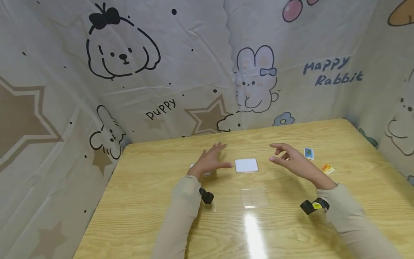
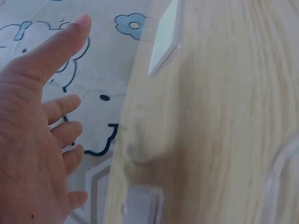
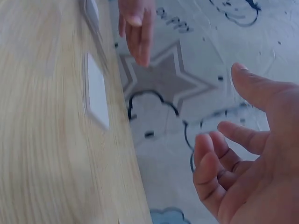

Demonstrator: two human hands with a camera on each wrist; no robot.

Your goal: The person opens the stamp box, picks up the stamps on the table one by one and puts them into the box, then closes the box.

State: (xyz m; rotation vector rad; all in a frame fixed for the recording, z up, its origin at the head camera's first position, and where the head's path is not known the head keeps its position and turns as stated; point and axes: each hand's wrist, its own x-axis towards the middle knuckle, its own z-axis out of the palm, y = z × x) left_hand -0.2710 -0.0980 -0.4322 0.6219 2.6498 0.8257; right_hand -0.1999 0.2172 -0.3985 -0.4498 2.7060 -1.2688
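My left hand is held over the table with fingers spread and nothing in it. Beneath it, partly hidden by the wrist, lies a white flat piece; the left wrist view shows its thick pale end. Between my hands a white rounded rectangular card or stack lies flat, the left thumb tip close to its left edge. My right hand hovers to the right of it, fingers loosely bent and holding nothing. In the right wrist view the white card lies on the wood, apart from the fingers.
A clear plastic case or lid lies nearer me on the wooden table. Beyond the right hand are a small blue picture card and an orange-yellow one. A cartoon-printed curtain hangs behind the table.
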